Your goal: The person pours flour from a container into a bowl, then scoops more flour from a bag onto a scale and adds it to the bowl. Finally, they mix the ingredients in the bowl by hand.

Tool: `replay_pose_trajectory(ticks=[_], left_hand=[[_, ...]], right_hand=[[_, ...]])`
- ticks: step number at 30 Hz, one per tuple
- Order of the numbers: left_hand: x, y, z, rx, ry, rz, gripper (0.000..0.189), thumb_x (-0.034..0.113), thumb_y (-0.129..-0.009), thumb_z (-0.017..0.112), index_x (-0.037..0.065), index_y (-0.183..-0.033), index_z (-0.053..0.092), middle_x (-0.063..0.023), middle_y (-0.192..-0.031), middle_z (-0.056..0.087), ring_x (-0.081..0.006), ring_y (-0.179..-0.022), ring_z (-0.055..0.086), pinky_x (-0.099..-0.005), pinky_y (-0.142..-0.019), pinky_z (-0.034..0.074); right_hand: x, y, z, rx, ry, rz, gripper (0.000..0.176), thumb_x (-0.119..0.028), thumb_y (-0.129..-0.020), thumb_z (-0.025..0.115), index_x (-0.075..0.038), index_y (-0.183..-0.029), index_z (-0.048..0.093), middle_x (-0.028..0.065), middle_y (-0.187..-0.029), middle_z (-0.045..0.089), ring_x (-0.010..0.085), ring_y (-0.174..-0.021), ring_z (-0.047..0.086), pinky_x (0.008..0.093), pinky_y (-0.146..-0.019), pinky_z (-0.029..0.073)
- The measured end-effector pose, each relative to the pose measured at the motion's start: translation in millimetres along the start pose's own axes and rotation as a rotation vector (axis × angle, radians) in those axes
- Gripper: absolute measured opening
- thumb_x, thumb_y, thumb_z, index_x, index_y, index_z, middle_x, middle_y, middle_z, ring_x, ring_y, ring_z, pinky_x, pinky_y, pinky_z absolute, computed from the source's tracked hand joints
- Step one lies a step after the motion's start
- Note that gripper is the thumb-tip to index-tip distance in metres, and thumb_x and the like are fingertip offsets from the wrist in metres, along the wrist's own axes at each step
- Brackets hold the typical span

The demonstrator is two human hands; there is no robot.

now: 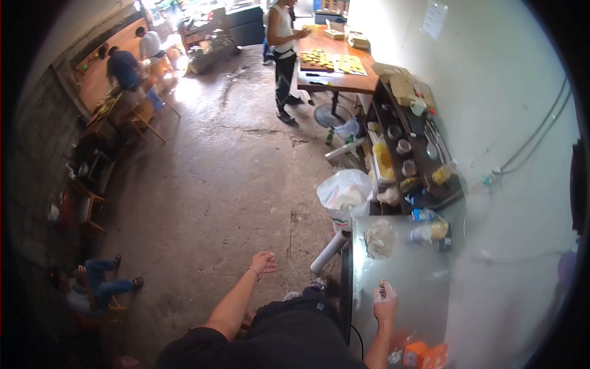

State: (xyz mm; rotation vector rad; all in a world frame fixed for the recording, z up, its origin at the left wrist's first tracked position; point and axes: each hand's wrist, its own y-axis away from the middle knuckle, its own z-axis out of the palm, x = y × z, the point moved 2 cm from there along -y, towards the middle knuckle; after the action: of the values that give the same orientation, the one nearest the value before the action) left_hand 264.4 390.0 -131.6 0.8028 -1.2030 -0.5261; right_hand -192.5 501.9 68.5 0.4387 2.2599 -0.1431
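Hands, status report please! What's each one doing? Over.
Left hand open, out over the floor. Right hand over steel table, pinching a small bit. Pale lump ahead, untouched. Over.

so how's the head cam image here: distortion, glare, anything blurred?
Head view: heavy fisheye with a black vignette around the rim. Daylight blows out the floor at top left and washes the white wall, and the steel table shows hazy glare. The right hand is soft, its contents unreadable; the left hand is clearer.

Food workshop — steel table [405, 277], utensil shelves [413, 144], trays [332, 61]
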Motion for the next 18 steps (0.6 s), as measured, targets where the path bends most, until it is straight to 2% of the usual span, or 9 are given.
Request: replay_pose_trajectory(ticks=[5,7,11,14,18], left_hand=[[27.4,-21.3,46.7,0.046,-0.037,-0.037,0.038,0.023,-0.097,0.068,0.006,-0.129,0.059,-0.0113,-0.114,0.063,-0.0266,-0.09,0.069,-0.0466,-0.075,0.064],[46.9,-44.7,70.5,0.054,-0.124,0.017,0.039,0.024,-0.096,0.069,0.005,-0.129,0.059,-0.0109,-0.112,0.064,-0.0259,-0.089,0.07,-0.0462,-0.075,0.064],[70.6,-64.9,98.9,0.008,-0.198,0.09,0.041,0.024,-0.095,0.071,0.005,-0.13,0.061,-0.0094,-0.106,0.067,-0.0239,-0.084,0.07,-0.0438,-0.071,0.064],[90.7,-72.7,121.4,-0.012,-0.27,0.134,0.041,0.021,-0.097,0.068,0.001,-0.131,0.058,-0.0103,-0.102,0.067,-0.0235,-0.083,0.071,-0.0428,-0.071,0.064],[106.0,-94.2,135.1,-0.008,-0.316,0.153,0.042,0.018,-0.095,0.07,0.001,-0.132,0.058,-0.0101,-0.099,0.067,-0.0218,-0.079,0.07,-0.0394,-0.066,0.064]], right_hand=[[27.1,-77.3,6.1,-0.042,-0.058,-0.019,0.041,-0.006,-0.088,0.066,0.004,-0.128,0.066,0.0184,-0.11,0.069,0.0276,-0.091,0.068,0.0366,-0.084,0.055],[25.1,-112.8,-0.7,-0.054,-0.004,-0.043,0.041,-0.006,-0.088,0.066,0.004,-0.128,0.066,0.0181,-0.11,0.069,0.0284,-0.09,0.067,0.0374,-0.084,0.055],[31.8,-140.4,-8.2,-0.029,-0.005,-0.126,0.042,-0.004,-0.088,0.066,0.003,-0.129,0.065,0.0177,-0.109,0.069,0.0296,-0.089,0.067,0.0391,-0.082,0.054],[30.7,-159.0,-11.8,-0.047,-0.045,-0.075,0.043,-0.006,-0.086,0.069,0.002,-0.128,0.064,0.018,-0.108,0.066,0.0322,-0.091,0.065,0.0425,-0.084,0.053],[37.3,-169.4,-3.9,-0.051,-0.035,-0.021,0.043,-0.006,-0.087,0.068,0.003,-0.128,0.065,0.0186,-0.109,0.067,0.031,-0.091,0.067,0.0416,-0.084,0.054]])
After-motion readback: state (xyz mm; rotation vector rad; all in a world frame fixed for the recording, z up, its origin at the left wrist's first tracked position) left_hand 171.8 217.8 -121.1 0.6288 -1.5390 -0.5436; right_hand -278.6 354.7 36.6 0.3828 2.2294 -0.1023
